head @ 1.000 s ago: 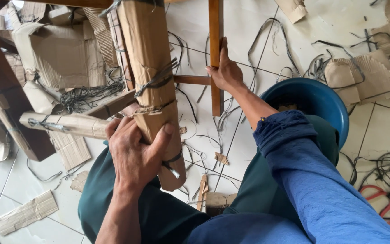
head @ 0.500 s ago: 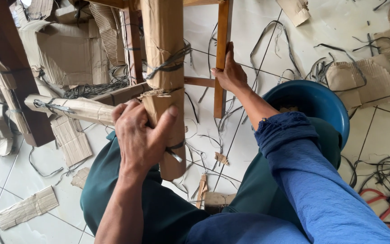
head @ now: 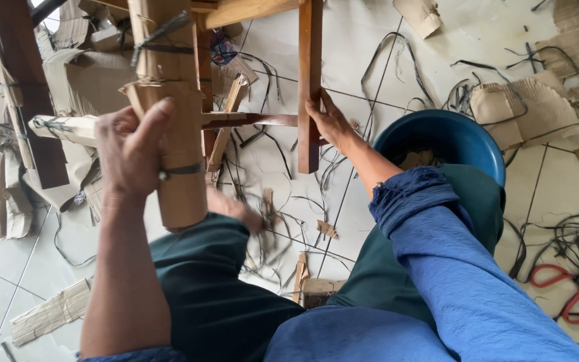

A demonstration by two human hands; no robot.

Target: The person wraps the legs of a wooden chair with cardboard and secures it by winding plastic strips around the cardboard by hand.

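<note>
Down by my knees, my left hand (head: 129, 151) had pulled the cardboard-wrapped leg (head: 172, 127) up and closer, gripping tight, while my right hand (head: 328, 121) stayed wrapped around the bare wooden leg (head: 309, 74).

Bright, even daylight; soft shadows on the pale floor tiles (head: 383, 47). Mild motion blur; wide-angle stretch at edges.

A pale tiled floor (head: 370, 40) carries everything. Torn pieces of corrugated cardboard (head: 531, 107) lie at far right and along the left, black plastic straps (head: 397, 60) trail across the tiles, a blue basin (head: 464, 137) stands right of centre, and red-handled scissors (head: 564, 288) lie near right.
</note>
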